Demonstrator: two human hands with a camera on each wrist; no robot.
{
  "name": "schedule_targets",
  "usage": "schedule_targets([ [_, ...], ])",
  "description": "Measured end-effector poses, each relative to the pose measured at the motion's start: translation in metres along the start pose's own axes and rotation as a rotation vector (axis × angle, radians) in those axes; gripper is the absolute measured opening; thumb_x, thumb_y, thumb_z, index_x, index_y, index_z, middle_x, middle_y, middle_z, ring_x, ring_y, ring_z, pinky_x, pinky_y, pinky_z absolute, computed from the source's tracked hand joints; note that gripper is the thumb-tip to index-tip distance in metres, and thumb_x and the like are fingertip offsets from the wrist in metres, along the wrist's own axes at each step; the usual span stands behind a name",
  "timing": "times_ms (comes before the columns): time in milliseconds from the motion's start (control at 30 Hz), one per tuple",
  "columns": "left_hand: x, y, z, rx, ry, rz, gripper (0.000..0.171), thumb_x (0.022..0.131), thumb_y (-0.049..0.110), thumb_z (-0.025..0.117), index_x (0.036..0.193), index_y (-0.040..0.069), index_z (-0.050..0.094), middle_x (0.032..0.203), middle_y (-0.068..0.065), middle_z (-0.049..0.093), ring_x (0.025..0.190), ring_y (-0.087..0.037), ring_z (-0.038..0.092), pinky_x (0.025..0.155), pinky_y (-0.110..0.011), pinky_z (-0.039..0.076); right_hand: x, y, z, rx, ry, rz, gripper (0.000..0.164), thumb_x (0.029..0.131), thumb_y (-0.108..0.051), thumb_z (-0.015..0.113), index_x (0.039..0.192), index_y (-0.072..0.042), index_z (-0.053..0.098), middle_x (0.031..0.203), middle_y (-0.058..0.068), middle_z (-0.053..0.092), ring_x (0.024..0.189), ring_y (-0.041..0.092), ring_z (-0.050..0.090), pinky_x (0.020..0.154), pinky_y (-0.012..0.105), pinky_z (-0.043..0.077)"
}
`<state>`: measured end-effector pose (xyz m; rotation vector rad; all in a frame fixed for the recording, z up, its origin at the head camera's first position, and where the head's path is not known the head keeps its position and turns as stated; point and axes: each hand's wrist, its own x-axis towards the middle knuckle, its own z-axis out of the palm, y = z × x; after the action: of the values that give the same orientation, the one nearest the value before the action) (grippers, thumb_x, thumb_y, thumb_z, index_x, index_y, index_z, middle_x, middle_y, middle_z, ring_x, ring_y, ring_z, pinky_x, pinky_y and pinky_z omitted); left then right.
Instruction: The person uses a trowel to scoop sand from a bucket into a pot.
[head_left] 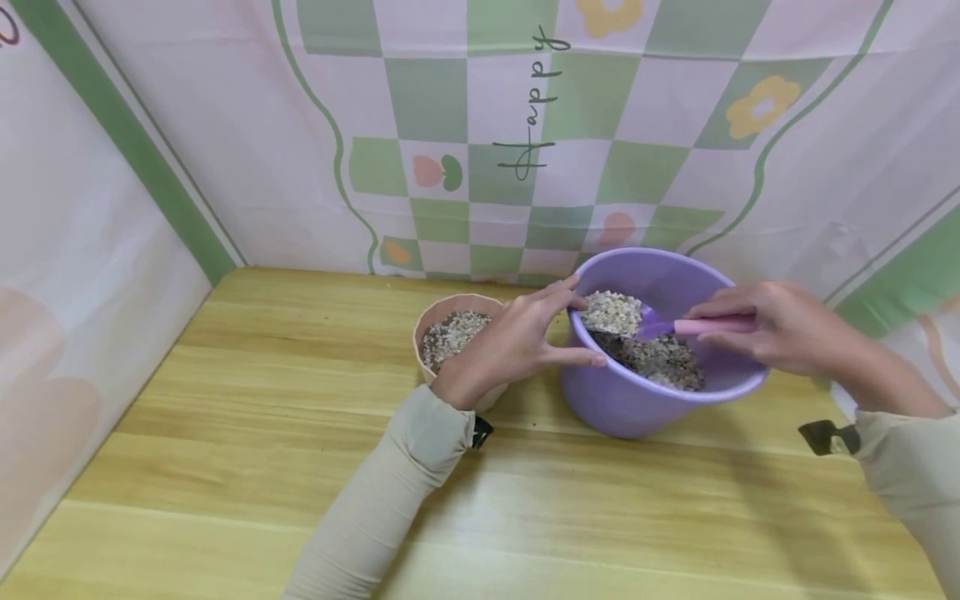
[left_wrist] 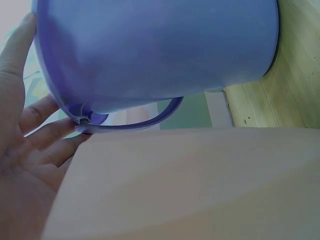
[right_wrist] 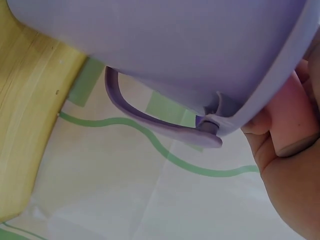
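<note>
My right hand point(head_left: 780, 325) grips the pink handle of a small purple trowel point(head_left: 660, 325) inside a purple bucket point(head_left: 637, 408). Pale gravel point(head_left: 611, 312) lies heaped on the trowel's blade. Below it, darker mixed grit point(head_left: 663, 362) covers part of the bucket's inside. Spread fingers and thumb of my left hand point(head_left: 521, 333) touch the bucket's left rim. In the left wrist view, those fingers point(left_wrist: 50, 132) reach the rim beside the hinge of the bucket's handle point(left_wrist: 150, 120). A peach plant pot point(head_left: 423, 333) holding similar gravel stands left, partly hidden by my left hand and wrist.
The wooden table point(head_left: 247, 433) carries both containers, with its back edge against a checked green-and-white cloth point(head_left: 502, 108). Another patterned cloth point(head_left: 90, 250) hangs along the left edge. Small specks lie on the tabletop near the bucket.
</note>
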<state>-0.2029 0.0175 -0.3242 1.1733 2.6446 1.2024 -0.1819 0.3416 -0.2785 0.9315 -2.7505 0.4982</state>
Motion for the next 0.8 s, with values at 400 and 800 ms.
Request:
schedule_targets([
  [400,-0.001,0.0,0.0,0.012,0.001,-0.009,0.07,0.08,0.058,0.075,0.132,0.015,0.059,0.164,-0.001,0.023,0.144,-0.022,0.035,0.115,-0.036,0.033,-0.003,-0.006,-0.008,0.02,0.031,0.003,0.028,0.073,-0.004,0.087,0.097,-0.018,0.081,0.088,-0.004,0.077,0.065,-0.001,0.064,0.053,0.013,0.049],
  [800,0.0,-0.003,-0.003,0.005,-0.017,-0.003,0.068,0.081,0.061,0.072,0.131,0.018,0.06,0.164,0.0,0.021,0.144,-0.02,0.034,0.115,-0.036,0.034,-0.009,-0.001,-0.014,0.044,0.063,-0.061,0.039,0.07,0.006,0.085,0.101,-0.016,0.08,0.092,-0.003,0.076,0.066,-0.005,0.065,0.052,0.013,0.051],
])
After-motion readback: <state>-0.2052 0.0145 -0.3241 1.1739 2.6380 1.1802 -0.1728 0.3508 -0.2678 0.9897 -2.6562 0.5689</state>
